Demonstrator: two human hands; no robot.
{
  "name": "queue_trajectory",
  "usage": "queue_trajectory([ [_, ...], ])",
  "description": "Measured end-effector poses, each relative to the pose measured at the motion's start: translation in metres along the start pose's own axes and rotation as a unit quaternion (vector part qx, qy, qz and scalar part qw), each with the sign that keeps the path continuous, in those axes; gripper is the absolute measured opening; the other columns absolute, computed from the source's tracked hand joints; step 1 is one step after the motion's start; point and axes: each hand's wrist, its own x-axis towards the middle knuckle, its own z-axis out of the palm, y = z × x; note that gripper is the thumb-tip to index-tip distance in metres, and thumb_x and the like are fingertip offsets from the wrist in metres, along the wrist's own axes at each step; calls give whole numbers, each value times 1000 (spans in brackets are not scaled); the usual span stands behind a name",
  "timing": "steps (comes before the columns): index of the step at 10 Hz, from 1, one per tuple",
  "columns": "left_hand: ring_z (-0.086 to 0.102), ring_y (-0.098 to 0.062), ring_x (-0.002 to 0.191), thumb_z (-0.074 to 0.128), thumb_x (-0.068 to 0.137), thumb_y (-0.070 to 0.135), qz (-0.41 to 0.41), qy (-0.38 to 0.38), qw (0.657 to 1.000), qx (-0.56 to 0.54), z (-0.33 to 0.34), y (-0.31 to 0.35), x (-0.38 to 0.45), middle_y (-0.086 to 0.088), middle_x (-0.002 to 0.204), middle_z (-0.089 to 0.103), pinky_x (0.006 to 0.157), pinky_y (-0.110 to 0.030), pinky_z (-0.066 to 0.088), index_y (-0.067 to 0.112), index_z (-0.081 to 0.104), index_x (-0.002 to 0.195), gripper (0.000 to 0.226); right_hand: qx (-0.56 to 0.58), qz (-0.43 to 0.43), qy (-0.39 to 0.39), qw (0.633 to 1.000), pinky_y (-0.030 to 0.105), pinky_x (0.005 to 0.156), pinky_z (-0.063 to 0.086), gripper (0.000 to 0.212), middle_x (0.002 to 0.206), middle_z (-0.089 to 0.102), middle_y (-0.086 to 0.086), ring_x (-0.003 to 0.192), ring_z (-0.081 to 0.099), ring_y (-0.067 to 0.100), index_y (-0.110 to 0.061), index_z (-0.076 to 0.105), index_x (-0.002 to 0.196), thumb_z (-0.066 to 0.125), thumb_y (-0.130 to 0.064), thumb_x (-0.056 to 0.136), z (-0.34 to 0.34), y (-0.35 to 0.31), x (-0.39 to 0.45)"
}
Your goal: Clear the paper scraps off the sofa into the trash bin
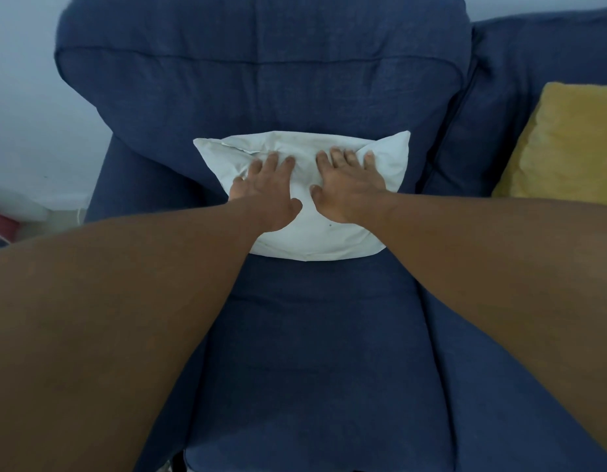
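Hands, left (266,195) and right (346,187), splayed flat on white pillow (315,233), seat front bare.

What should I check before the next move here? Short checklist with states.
1. Left hand free of load: ok, lying flat on the white pillow, holding nothing.
2. Right hand free of load: ok, also flat on the pillow, fingers spread.
3. Pillow seated: ok, it leans against the backrest of the blue sofa.
4. Paper scraps left on the visible seat: ok, none seen.
5. Scraps under or behind the pillow: cannot tell, hidden.
6. Trash bin located: not ok, it is outside the view.
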Motion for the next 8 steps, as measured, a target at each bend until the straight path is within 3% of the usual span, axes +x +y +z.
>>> queue_trajectory([
  [6,26,-30,151,52,99,46,-1,-17,1000,-3,-24,-4,-20,-3,170,13,111,-52,36,25,16,162,76,6,-9,-15,1000,58,128,-3,70,177,-6,7,162,-7,31,-22,0,169,31,-46,110,-20,-5,-15],
  [8,33,-31,146,52,98,46,-1,-8,1000,-4,-28,-6,-23,-3,166,23,108,-51,39,24,19,160,73,14,-13,10,1000,59,128,1,71,177,-2,9,162,-2,33,-22,2,169,35,-44,110,-23,-4,-19],
])
